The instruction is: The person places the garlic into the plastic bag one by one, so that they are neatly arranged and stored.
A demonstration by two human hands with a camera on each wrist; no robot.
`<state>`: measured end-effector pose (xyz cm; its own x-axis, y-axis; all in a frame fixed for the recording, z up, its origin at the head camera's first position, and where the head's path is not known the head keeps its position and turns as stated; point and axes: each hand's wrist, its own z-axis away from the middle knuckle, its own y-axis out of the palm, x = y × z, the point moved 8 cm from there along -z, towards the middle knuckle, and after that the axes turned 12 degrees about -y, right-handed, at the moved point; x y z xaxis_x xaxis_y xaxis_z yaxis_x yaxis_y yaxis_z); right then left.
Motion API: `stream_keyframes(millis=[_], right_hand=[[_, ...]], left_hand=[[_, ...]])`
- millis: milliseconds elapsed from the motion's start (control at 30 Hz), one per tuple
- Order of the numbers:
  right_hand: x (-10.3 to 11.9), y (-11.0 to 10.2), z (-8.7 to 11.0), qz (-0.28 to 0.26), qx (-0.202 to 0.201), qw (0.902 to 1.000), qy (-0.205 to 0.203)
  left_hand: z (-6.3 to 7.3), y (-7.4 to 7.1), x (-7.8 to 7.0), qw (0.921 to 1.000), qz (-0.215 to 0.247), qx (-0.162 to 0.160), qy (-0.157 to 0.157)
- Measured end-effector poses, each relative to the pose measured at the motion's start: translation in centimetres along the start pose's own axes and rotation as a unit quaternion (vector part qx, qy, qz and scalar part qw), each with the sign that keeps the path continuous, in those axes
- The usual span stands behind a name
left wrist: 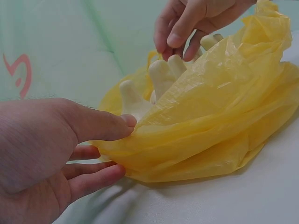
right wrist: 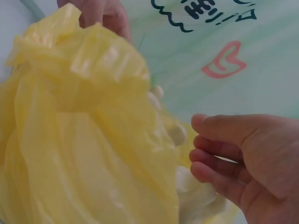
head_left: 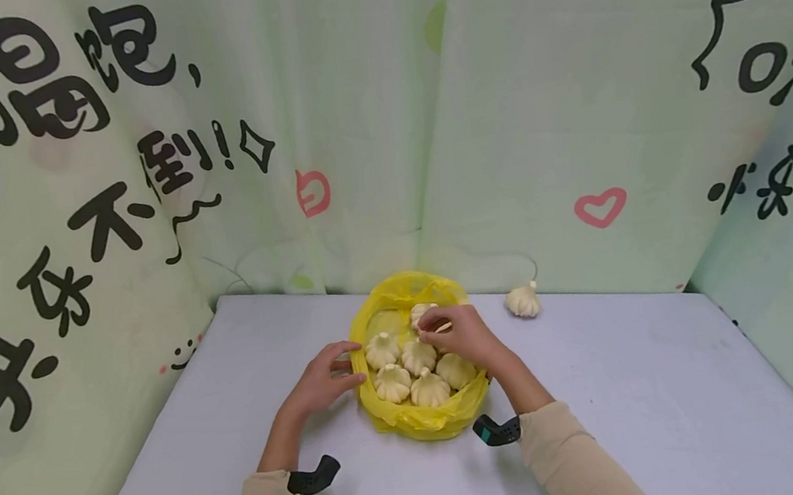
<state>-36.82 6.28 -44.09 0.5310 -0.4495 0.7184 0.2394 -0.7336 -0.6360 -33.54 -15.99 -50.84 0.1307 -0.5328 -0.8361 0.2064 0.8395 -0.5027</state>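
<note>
A yellow plastic bag (head_left: 420, 424) stands on the table with its mouth spread, and several pale garlic bulbs (head_left: 429, 389) lie inside. My left hand (head_left: 324, 381) is at the bag's left side. In the left wrist view its thumb (left wrist: 107, 127) touches the rim and the lower fingers rest against the outside, relaxed. Over the bag's right half hovers my right hand (head_left: 464, 335), fingers bent loosely above the bulbs. The right wrist view shows a gap between its thumb (right wrist: 219, 126) and fingers, with a garlic bulb (right wrist: 194, 196) just beside them; nothing is visibly held.
One more garlic bulb (head_left: 522, 300) lies outside the bag, near the table's back edge on the right. The table (head_left: 649, 398) has a pale cover. A light green curtain (head_left: 503, 141) with printed writing hangs behind it and on both sides.
</note>
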Motion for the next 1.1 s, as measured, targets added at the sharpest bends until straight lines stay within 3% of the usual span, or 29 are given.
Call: stream_keyframes(millis=[267,567,1100], right_hand=[[-0.1,-2.4,0.9,-0.002,0.007,0.9997,-0.022],[-0.9,-5.4,2.2,-0.026,-0.017,0.999,-0.032],[-4.9,-10.1,5.0,0.024,-0.065,0.9974,0.021]], left_hand=[[0.0,0.0,0.0,1.0,0.004,-0.001,-0.005],[-0.3,0.2,0.2,1.0,0.008,0.002,-0.001],[-0.1,0.0,0.0,0.9999,0.015,0.004,0.005]])
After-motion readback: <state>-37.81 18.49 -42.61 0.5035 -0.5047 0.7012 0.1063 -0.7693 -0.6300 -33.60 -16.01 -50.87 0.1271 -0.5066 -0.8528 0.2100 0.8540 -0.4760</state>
